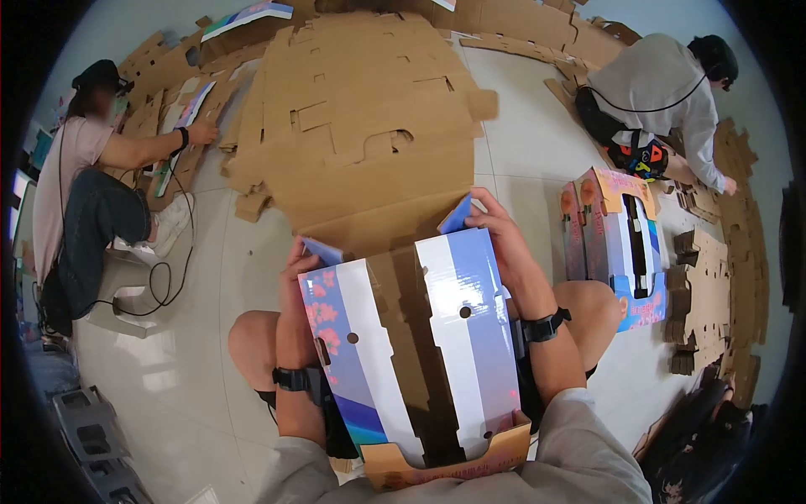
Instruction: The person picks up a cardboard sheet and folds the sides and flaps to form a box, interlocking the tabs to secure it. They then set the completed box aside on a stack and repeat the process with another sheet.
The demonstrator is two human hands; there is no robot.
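A printed cardboard box (470, 281) in blue, white and pink rests between my knees, with a long gap down the middle of its top. At its far left corner, my left hand (304, 259) pinches a small blue flap (324, 251) that sticks up. My right hand (502, 228) has its fingers closed around the matching blue flap (456, 216) at the far right corner. Between these flaps, a brown end panel (386, 220) stands folded out. The near end carries an orange panel (445, 464) with a scooped edge, close to my body.
Flat brown cardboard sheets (361, 92) lie stacked ahead. Two folded printed boxes (609, 244) stand to the right, near stacked cardboard pieces (701, 294). One person (80, 176) sits at left by a cable; another person (663, 88) bends over cardboard at right. Grey plastic stools (92, 437) are at lower left.
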